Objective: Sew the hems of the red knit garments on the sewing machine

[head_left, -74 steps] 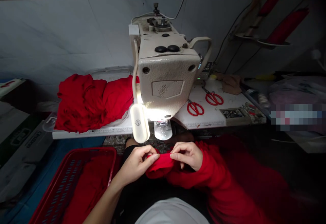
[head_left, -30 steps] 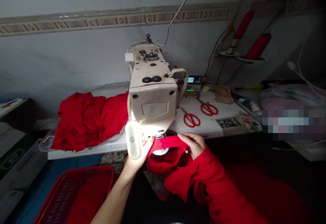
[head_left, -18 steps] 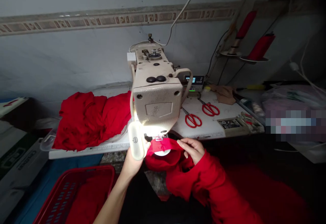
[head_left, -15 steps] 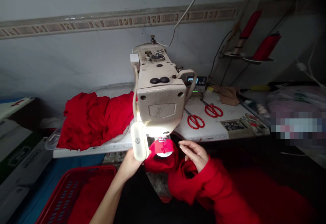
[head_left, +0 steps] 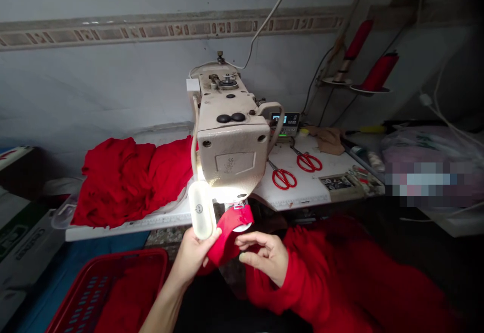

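Observation:
A loop of red fabric lies around the narrow free arm of a sewing machine, under its lit needle area. My left hand grips the loop's left side between thumb and fingers, partly behind the white lamp. Just right of the fabric is my right hand, its fingers bent and apart with nothing visible between them. More red cloth hangs about the right wrist and forearm. The needle and presser foot are hard to make out in the glare.
A heap of red cloth lies on the white table left of the machine. Right of it are two red-handled scissors, a control panel and red thread cones. A red basket stands low at the left.
My right hand has come left and down, closer to the loop. My left hand has drawn the fabric toward the lower left. The whole view has shifted slightly.

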